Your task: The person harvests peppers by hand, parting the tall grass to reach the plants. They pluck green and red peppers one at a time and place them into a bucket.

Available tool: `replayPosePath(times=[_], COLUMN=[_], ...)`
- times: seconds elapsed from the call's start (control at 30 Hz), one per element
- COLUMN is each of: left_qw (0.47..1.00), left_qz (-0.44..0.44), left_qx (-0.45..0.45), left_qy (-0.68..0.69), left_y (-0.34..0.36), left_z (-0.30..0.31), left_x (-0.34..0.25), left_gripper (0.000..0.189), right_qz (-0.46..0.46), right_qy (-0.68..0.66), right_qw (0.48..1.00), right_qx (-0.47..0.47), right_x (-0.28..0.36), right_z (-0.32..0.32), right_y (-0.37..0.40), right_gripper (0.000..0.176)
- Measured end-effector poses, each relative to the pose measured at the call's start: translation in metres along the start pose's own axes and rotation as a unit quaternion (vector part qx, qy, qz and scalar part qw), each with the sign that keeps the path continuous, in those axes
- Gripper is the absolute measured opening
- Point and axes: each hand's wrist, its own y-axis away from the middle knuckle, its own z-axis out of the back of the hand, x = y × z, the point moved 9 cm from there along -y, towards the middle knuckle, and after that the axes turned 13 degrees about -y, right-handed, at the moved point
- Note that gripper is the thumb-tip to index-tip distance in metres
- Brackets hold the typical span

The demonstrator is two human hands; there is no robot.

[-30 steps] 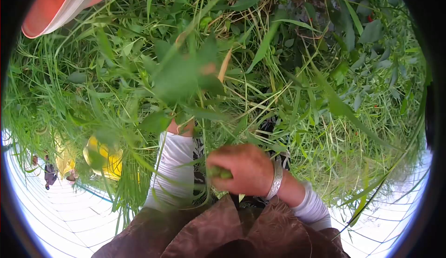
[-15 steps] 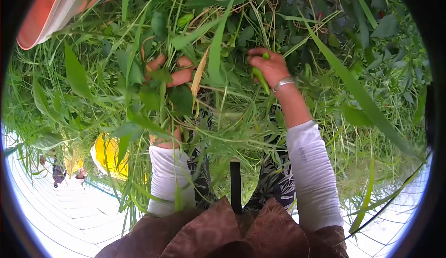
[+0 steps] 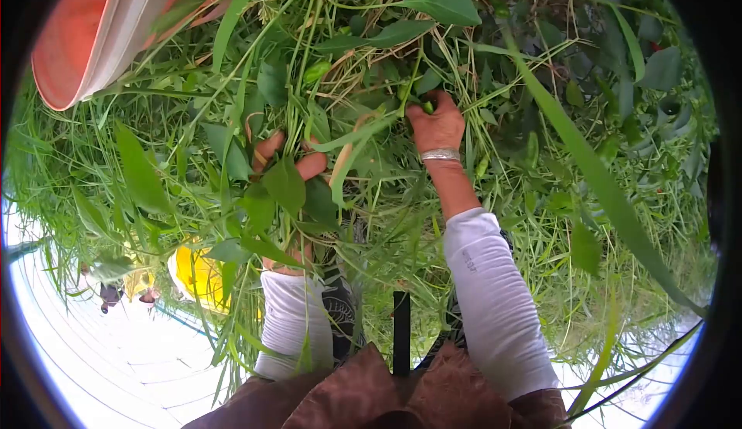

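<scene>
My right hand (image 3: 437, 127), with a metal bracelet at the wrist, is closed among the stems right of centre. A green chili pepper (image 3: 427, 107) shows between its fingers, partly covered by them. To the left, my left hand (image 3: 311, 166) is mostly hidden behind broad pepper leaves (image 3: 284, 185). Its visible fingers curl around a bundle of green plant stems (image 3: 291, 131). Another light-green pepper (image 3: 316, 72) hangs just above my left hand.
An orange-red bucket (image 3: 77, 35) with a pale rim leans in at the upper left. A yellow-and-white container (image 3: 199, 274) lies at the lower left, with people farther behind it. Long grass blades (image 3: 587, 158) cross the right side.
My right hand has shifted left and turned its fingers in toward the stems; the pepper once sticking out below its palm is less visible. My left hand stays among the stems as the view shifts.
</scene>
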Motion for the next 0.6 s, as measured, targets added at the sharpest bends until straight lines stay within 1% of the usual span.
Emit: replayPosePath(times=[0.07, 0.13, 0.17, 0.2, 0.27, 0.3, 0.33, 0.4, 0.43, 0.47, 0.5, 0.53, 0.6], left_qw=[0.999, 0.996, 0.994, 0.992, 0.985, 0.982, 0.977, 0.967, 0.961, 0.954, 0.946, 0.939, 0.922], left_qz=[0.017, 0.037, 0.053, 0.064, 0.083, 0.093, 0.102, 0.123, 0.133, 0.142, 0.151, 0.159, 0.174], left_qx=[0.025, 0.051, 0.064, 0.077, 0.101, 0.113, 0.126, 0.151, 0.164, 0.176, 0.188, 0.201, 0.229], left_qy=[0.027, 0.055, 0.066, 0.080, 0.108, 0.123, 0.137, 0.165, 0.181, 0.198, 0.215, 0.230, 0.260], left_y=[-0.002, -0.004, -0.004, -0.006, -0.008, -0.008, -0.009, -0.009, -0.009, -0.008, -0.007, -0.006, -0.008], left_z=[-0.002, -0.007, -0.008, -0.008, -0.010, -0.011, -0.013, -0.016, -0.017, -0.019, -0.022, -0.024, -0.032], left_x=[0.001, 0.007, 0.013, 0.015, 0.017, 0.018, 0.019, 0.021, 0.023, 0.023, 0.023, 0.022, 0.020], left_gripper=[0.030, 0.029, 0.029, 0.028, 0.028, 0.028, 0.027, 0.027, 0.027, 0.026, 0.026, 0.026, 0.025], right_qz=[0.017, 0.054, 0.024, 0.023, -0.042, -0.033, -0.033, 0.054, 0.053, -0.021, -0.095, -0.093, -0.093], right_qy=[-0.022, -0.050, -0.006, -0.007, 0.051, 0.072, 0.072, 0.060, 0.061, -0.046, -0.153, -0.152, -0.205], right_qw=[1.000, 0.997, 0.997, 0.997, 0.991, 0.991, 0.991, 0.994, 0.994, 0.992, 0.972, 0.972, 0.965], right_qx=[0.001, 0.019, 0.076, 0.076, 0.113, 0.107, 0.107, 0.076, 0.076, 0.116, 0.154, 0.154, 0.133], right_x=[-0.001, 0.003, -0.004, -0.003, -0.004, -0.014, -0.019, -0.013, -0.019, -0.036, -0.049, -0.050, -0.046], right_z=[-0.002, -0.008, -0.026, -0.031, -0.042, -0.048, -0.048, -0.037, -0.030, -0.027, -0.029, -0.022, -0.009], right_y=[0.002, 0.004, -0.002, -0.005, -0.010, -0.016, -0.015, -0.010, -0.006, 0.000, 0.008, 0.013, 0.020], right_gripper=[0.040, 0.040, 0.041, 0.041, 0.046, 0.052, 0.052, 0.046, 0.046, 0.044, 0.043, 0.043, 0.037])
